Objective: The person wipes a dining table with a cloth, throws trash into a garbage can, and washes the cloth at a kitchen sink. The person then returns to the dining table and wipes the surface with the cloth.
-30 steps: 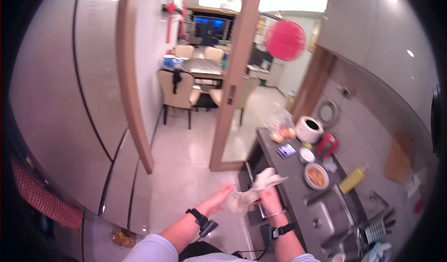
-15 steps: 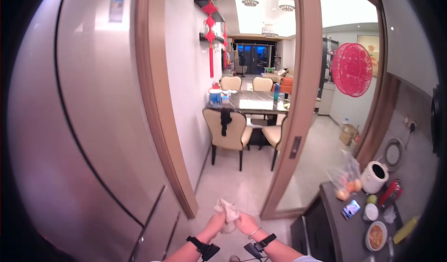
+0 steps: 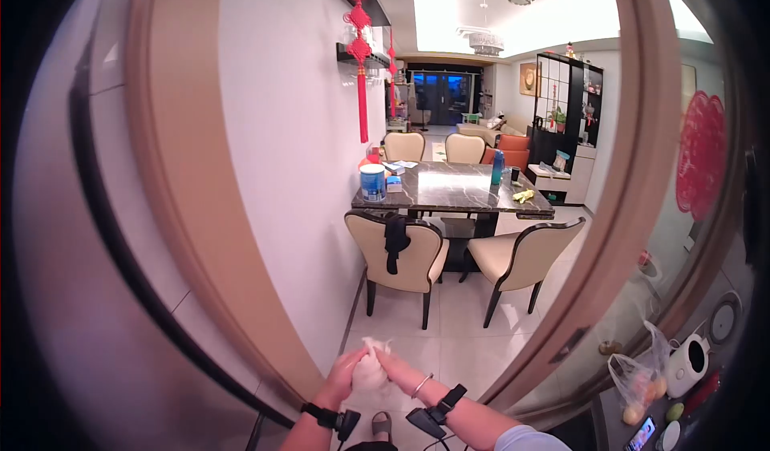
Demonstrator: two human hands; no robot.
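A crumpled white cloth or tissue [image 3: 370, 373] is held in front of me at the lower middle of the head view; which of the two it is, I cannot tell. My left hand [image 3: 345, 376] is closed on its left side. My right hand [image 3: 395, 365], with a bracelet at the wrist, grips the cloth from the right, close to the left hand. Both wrists carry black straps with small devices. Some fingers are hidden or blurred. Below the hands, one foot in a slipper shows on the tiled floor.
A door frame [image 3: 180, 130] rises on my left, a sliding door [image 3: 597, 315] on my right. Ahead stand cream chairs [image 3: 401, 262] and a dark marble table [image 3: 449, 186] with a blue can [image 3: 373, 183]. A counter at lower right bears a bag of fruit [image 3: 642, 387] and a white appliance [image 3: 687, 364].
The view has moved forward into the doorway, so the table and chairs look nearer. The counter has slid toward the lower right edge. Both hands still hold the white cloth.
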